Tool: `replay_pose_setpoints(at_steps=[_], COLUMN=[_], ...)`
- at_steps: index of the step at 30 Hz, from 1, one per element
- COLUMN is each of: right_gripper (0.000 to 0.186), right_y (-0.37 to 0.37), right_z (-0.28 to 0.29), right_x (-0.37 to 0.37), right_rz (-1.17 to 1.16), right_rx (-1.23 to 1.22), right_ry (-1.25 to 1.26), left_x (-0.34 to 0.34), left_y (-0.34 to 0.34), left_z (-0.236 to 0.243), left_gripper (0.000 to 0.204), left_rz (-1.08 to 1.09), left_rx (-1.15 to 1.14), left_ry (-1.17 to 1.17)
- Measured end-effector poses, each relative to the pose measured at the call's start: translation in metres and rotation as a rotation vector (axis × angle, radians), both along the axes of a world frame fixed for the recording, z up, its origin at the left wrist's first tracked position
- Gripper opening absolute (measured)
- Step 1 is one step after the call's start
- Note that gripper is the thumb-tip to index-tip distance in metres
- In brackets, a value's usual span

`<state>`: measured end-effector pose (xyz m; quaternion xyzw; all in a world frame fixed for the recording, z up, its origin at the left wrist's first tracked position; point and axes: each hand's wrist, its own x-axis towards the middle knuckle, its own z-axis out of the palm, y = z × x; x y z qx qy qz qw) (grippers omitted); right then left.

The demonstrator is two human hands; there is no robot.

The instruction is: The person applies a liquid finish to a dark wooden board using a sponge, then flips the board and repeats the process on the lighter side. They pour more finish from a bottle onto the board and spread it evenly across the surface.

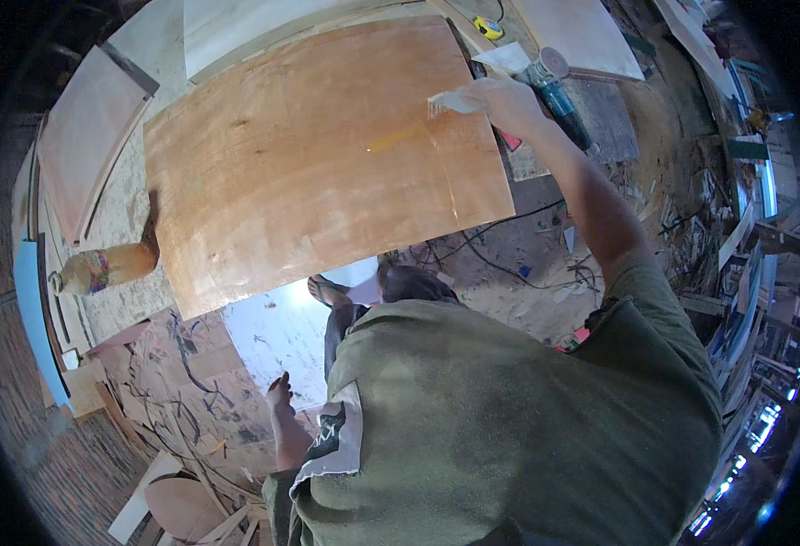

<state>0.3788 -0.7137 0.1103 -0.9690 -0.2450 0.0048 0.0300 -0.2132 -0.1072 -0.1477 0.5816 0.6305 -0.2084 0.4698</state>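
My right hand [506,105] is closed around a whitish brush [454,100] with a fringed edge, held at the right part of a large brown wooden panel [318,155]. The panel's surface has glossy patches and a yellowish streak near the brush. Low on the left hangs my left hand [279,393], away from the panel; its fingers are too small and dark to read. Just right of my right hand lies a teal power tool [559,100] with a round disc head.
A bottle of amber liquid [122,266] stands left of the panel. Beyond the panel are a yellow tape measure [488,27] and pale boards [582,36]. A reddish board [86,146] lies at far left. Cables [500,264] and wood scraps [181,505] litter the floor.
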Motion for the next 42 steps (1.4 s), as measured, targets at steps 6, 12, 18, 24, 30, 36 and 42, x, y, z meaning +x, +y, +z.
replay_pose_setpoints(at_steps=[6, 12, 18, 24, 30, 36, 42], right_gripper=[0.036, 0.031, 0.033, 0.033, 0.034, 0.037, 0.032], right_y=[0.001, -0.058, 0.012, 0.038, -0.010, -0.032, -0.038], right_z=[0.006, 0.029, 0.029, 0.039, 0.039, 0.055, 0.078], right_x=[0.035, 0.021, 0.021, -0.003, -0.073, -0.142, -0.165], right_rz=[0.127, 0.231, 0.009, -0.039, -0.011, 0.044, 0.104], right_rx=[-0.168, -0.154, -0.012, -0.180, -0.196, -0.283, -0.116], right_ry=[0.055, 0.277, 0.028, 0.206, 0.352, 0.418, 0.510], left_x=[-0.008, 0.024, 0.055, 0.084, 0.105, 0.117, 0.126], left_y=[-0.032, -0.048, -0.057, -0.040, -0.053, -0.074, -0.081], left_z=[0.012, -0.002, 0.010, 0.024, 0.024, 0.005, 0.005], left_gripper=[0.047, 0.061, 0.063, 0.065, 0.068, 0.069, 0.063], left_rz=[-0.073, -0.068, -0.216, -0.337, -0.370, -0.411, -0.519], left_rx=[0.037, 0.187, 0.040, 0.102, 0.063, -0.041, 0.056], left_ry=[-0.105, -0.156, -0.061, -0.057, -0.102, -0.021, -0.082])
